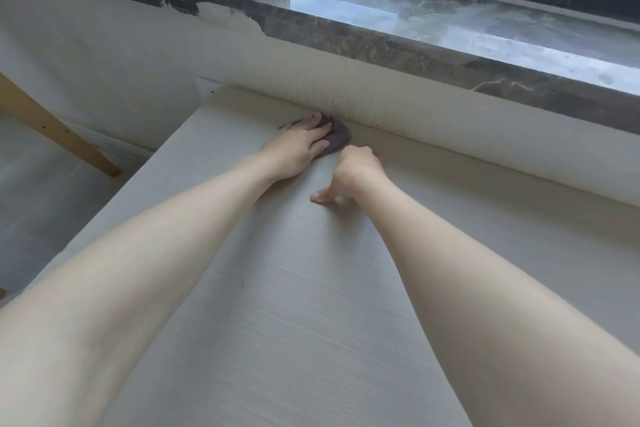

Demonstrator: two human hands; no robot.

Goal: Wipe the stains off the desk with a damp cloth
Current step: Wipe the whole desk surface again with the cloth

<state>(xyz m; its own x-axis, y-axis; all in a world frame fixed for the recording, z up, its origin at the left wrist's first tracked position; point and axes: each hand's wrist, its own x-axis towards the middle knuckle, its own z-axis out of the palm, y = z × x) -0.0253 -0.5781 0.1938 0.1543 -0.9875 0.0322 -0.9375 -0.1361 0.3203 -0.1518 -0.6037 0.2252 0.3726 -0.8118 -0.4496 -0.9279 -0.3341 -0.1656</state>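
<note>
Left hand (298,146) laid flat, fingers straight, pressing the purple cloth (337,139) onto the worktop (277,288); the cloth shows under and just right of its fingers, close against the wall (415,114). Dark stains (285,125) lie just left of the fingertips, strung along the same far edge, so the next stroke probably runs leftward, parallel to the wall. Right hand (358,170), just right of the cloth and nearer the person, has curled fingers holding nothing, thumb resting on the surface. The wall bars travel beyond the fingertips; the worktop's left edge lies past the stains; open surface lies behind the wrist
</note>
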